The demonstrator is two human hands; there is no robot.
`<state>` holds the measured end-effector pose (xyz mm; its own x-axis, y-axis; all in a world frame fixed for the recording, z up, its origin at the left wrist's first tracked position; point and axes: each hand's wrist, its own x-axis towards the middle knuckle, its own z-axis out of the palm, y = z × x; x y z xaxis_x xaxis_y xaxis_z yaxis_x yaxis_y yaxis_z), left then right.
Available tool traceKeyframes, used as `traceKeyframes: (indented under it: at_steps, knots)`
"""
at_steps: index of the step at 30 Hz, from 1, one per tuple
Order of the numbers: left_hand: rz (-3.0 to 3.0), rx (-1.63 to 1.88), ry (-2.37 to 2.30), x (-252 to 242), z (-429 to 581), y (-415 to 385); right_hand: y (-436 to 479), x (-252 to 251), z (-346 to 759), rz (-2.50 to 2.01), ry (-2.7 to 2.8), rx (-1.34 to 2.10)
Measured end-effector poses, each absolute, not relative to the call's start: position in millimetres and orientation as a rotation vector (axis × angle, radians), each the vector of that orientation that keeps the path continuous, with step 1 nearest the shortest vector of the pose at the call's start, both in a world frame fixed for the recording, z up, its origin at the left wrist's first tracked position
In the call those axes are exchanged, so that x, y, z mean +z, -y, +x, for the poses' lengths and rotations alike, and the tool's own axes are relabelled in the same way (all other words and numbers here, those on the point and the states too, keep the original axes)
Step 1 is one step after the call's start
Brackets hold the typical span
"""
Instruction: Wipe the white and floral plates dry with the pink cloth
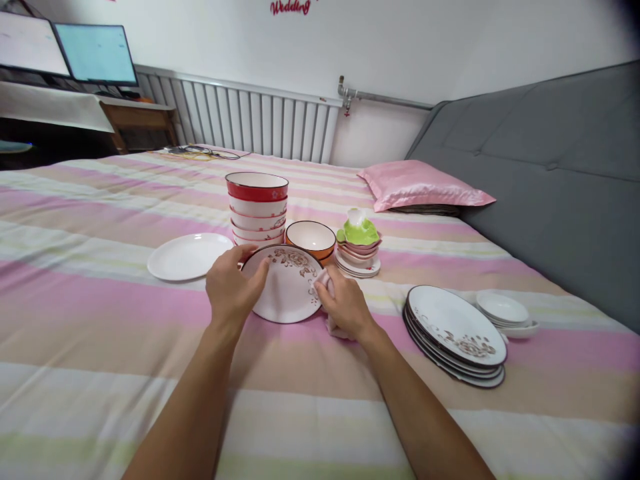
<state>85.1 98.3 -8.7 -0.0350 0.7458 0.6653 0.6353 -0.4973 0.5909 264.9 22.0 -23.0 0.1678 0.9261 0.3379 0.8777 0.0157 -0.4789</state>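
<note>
A white plate with a dark rim and brown flowers is held up in front of me, tilted so its face shows. My left hand grips its left edge, thumb on the face. At the right edge, my right hand is closed around a pale pink cloth pressed to the rim. Just behind the plate stand a tall stack of red and white bowls and orange-rimmed bowls. To the right lies a stack of similar flowered plates.
A white oval plate lies at left. Leaf-shaped green and pink dishes are stacked on small saucers. More small white dishes sit at right. Everything rests on a striped bedsheet; farther back are a pink pillow and cables.
</note>
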Motion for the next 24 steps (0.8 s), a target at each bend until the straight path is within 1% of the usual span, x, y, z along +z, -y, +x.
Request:
traceKeyframes:
  at_steps: [6,12,18,24]
  knots:
    - [2.638,1.74,-1.117,-1,90,-87,-11,-13,256,-1.757,1.82,0.025]
    - [2.873,1.71,-0.891,1,94,-80,-7,-11,247,-1.684,1.881,-0.085]
    - [2.884,1.715,-0.849,0,94,-88,-6,-12,246,-1.658,1.862,-0.097]
    - [2.648,1.905,-0.832,0,95,-82,-4,-9,249,-1.519,1.793,-0.177]
